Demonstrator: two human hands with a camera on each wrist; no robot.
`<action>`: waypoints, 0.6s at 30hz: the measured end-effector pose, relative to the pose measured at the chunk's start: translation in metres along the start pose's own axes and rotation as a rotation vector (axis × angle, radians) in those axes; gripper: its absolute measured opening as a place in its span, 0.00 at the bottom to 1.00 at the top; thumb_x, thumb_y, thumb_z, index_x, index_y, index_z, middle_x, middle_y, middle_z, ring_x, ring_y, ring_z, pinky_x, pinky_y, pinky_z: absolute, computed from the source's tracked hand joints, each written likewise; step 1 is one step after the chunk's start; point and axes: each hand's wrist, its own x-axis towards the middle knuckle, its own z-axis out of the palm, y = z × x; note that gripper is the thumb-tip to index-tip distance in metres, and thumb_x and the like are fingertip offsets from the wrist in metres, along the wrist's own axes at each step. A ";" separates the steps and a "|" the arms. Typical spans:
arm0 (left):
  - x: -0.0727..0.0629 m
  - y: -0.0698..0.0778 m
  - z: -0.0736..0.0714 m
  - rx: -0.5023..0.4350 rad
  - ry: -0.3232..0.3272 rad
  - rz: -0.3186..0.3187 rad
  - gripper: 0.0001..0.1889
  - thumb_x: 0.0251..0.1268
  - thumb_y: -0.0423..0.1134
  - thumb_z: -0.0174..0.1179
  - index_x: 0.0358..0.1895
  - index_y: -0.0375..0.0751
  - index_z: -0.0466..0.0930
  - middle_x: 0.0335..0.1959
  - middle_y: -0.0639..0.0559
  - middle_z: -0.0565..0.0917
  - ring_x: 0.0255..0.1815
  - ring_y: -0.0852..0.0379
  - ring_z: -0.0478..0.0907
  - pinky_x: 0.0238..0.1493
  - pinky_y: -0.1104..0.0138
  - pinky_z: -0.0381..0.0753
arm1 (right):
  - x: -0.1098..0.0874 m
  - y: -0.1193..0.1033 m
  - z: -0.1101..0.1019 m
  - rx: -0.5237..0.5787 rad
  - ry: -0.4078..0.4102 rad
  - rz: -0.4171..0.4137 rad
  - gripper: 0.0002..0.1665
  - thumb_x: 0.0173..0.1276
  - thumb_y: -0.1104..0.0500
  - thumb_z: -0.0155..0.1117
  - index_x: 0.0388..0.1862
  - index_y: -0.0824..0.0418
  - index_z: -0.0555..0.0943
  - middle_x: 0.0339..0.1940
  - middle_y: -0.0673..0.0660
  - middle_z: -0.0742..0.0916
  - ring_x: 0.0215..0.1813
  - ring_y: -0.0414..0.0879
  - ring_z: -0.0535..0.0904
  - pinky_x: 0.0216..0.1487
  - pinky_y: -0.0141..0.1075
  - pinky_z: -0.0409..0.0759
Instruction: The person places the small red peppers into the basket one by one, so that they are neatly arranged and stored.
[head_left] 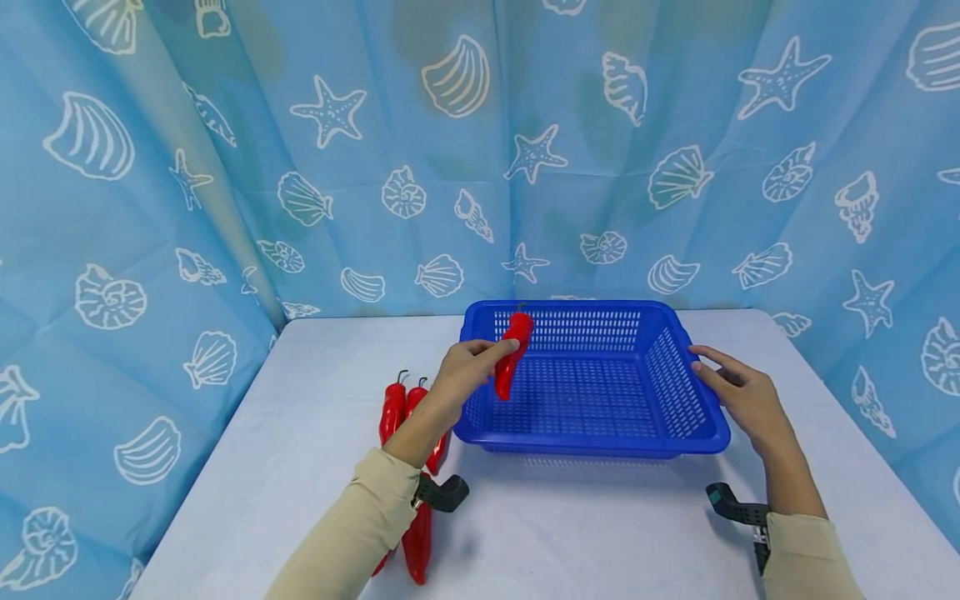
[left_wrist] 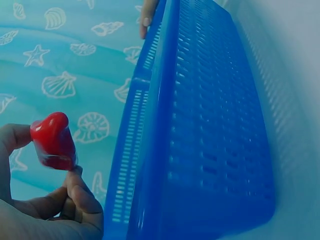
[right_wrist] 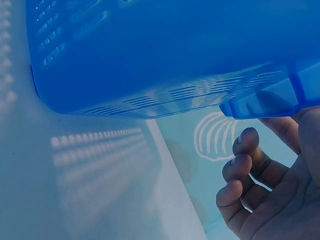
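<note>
Reading the blue plastic basket [head_left: 592,444] as a clock dial with twelve at its far side, the left hand [head_left: 471,371] is at nine o'clock. Its grip is closed on a red chili pepper [head_left: 512,367], pinched between thumb and fingers. That pepper hangs in the air over the nine-o'clock end of the basket, its green stem pointing roughly to twelve and its tapered tip just past six; the left wrist view shows a gap between it and the rim.

The right hand [head_left: 738,396] is at three o'clock, its grip closed on the basket's rim between thumb and forefinger. In the right wrist view its other fingers curl loosely below the rim, apart from the basket wall.

Toward eight o'clock, more red chili peppers [head_left: 392,410] lie on the white table [head_left: 585,533], two with dark, hooked stems; others show nearer seven, and the left forearm hides parts of the group. Both arms wear beige sleeves [head_left: 352,521], with a black wrist device [head_left: 442,493] at each cuff. Beyond the table, from ten through two o'clock, hangs a blue curtain [head_left: 480,225] printed with white shells and starfish.
</note>
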 end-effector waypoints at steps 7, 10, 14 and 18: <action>0.005 0.000 0.009 -0.035 -0.040 0.027 0.32 0.64 0.61 0.63 0.60 0.39 0.80 0.49 0.46 0.83 0.54 0.44 0.77 0.58 0.48 0.76 | 0.000 0.001 0.000 0.021 0.003 0.002 0.38 0.75 0.34 0.52 0.76 0.52 0.68 0.50 0.67 0.79 0.51 0.58 0.73 0.50 0.55 0.76; 0.005 0.002 0.013 -0.055 -0.037 0.023 0.31 0.64 0.60 0.64 0.59 0.40 0.80 0.50 0.46 0.83 0.53 0.46 0.77 0.59 0.48 0.75 | 0.000 0.001 0.000 0.026 0.003 -0.001 0.38 0.75 0.35 0.52 0.76 0.52 0.68 0.51 0.68 0.79 0.52 0.59 0.72 0.50 0.56 0.74; 0.007 0.004 0.018 -0.106 -0.052 0.017 0.28 0.64 0.58 0.66 0.58 0.40 0.81 0.50 0.46 0.83 0.52 0.47 0.76 0.60 0.47 0.73 | 0.000 0.000 0.000 0.016 0.005 -0.001 0.37 0.75 0.34 0.52 0.76 0.51 0.68 0.51 0.67 0.80 0.52 0.58 0.74 0.49 0.52 0.76; 0.008 0.007 0.023 -0.144 -0.094 0.007 0.29 0.63 0.56 0.67 0.59 0.38 0.80 0.51 0.46 0.83 0.54 0.46 0.77 0.62 0.46 0.72 | -0.001 0.000 0.000 0.021 0.003 0.003 0.37 0.75 0.34 0.51 0.76 0.51 0.68 0.53 0.67 0.80 0.53 0.59 0.75 0.52 0.52 0.77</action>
